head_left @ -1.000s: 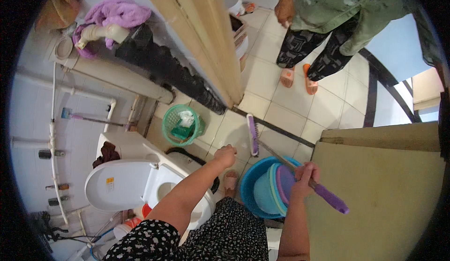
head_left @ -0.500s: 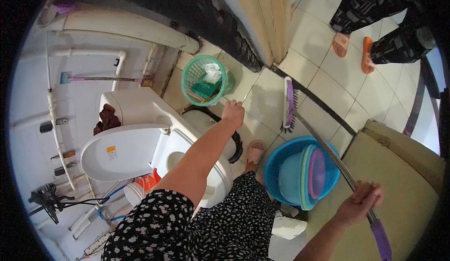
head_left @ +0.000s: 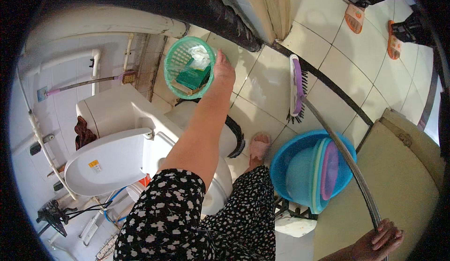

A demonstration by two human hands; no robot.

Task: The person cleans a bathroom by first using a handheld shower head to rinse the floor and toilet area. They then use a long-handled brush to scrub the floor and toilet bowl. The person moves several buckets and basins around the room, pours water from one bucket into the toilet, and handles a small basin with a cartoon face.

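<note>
L hand (head_left: 224, 69) at grn basket (head_left: 178, 57), R hand (head_left: 383, 239) gripping long-hdl purp/wht floor brush (head_left: 296, 86).

One fisheye view looks steeply down from my head, over my fingers (head_left: 385, 240) to the tiled floor (head_left: 255, 118); its dim rim is hard to judge.

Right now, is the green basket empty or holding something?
Holding something: through its open top, the basket shows crumpled white material and a green item; what lies beneath is hidden.
</note>
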